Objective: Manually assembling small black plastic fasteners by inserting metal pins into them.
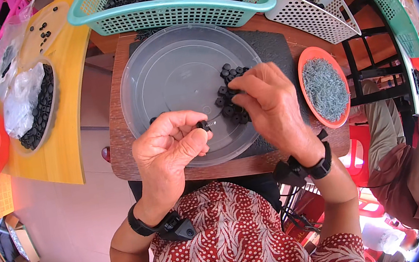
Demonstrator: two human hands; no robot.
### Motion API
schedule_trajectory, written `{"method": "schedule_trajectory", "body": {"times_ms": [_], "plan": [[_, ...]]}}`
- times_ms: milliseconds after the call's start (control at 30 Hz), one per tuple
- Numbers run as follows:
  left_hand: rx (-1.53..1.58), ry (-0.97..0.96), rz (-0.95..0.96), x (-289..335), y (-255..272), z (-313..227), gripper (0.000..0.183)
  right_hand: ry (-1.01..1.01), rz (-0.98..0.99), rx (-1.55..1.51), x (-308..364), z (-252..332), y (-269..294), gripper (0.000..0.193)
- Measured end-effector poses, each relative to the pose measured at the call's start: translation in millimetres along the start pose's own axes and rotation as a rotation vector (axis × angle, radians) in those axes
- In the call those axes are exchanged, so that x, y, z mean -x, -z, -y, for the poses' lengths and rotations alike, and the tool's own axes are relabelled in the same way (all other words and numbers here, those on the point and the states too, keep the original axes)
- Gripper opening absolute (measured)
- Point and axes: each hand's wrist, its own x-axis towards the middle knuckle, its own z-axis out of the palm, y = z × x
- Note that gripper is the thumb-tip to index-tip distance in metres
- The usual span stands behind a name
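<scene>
My left hand point(168, 142) is closed, pinching a small black plastic knob point(201, 125) between thumb and fingertips. A thin metal screw point(211, 123) sticks out of the knob toward the right. Both hands are above a round clear plastic basin point(131, 96). On its right side lies a heap of black plastic knobs point(228, 111), some covered by my right hand point(267, 98). That hand reaches down into the heap, thumb and forefinger curled around a black knob at its edge. Part of another black piece shows beside my left hand.
Behind the basin stands a green basket point(170, 15) full of black parts, beside a white basket point(312, 18). An orange-red dish point(310, 108) of screws sits at the right. On a yellow table point(69, 152) are more black parts and plastic bags. Another person point(405, 172) sits at right.
</scene>
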Motion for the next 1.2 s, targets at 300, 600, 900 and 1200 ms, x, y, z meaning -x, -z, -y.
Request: {"method": "schedule_trajectory", "body": {"times_ms": [300,600,900,1200], "plan": [[0.020,-0.008,0.017,1.6,1.2,0.5,0.020,0.007,0.038,0.119,-6.3,-18.3,25.8,0.025],[0.029,0.007,0.003,1.1,0.0,1.3,0.020,0.158,0.205,0.086,1.3,-0.3,-6.2,0.016],[0.039,0.010,0.017,1.5,4.1,3.9,0.020,0.014,0.261,0.030,-2.1,-3.4,20.2,0.024],[0.022,0.007,-0.003,-0.1,0.8,1.9,0.022,0.221,0.428,0.336,1.9,2.3,6.1,0.024]]}}
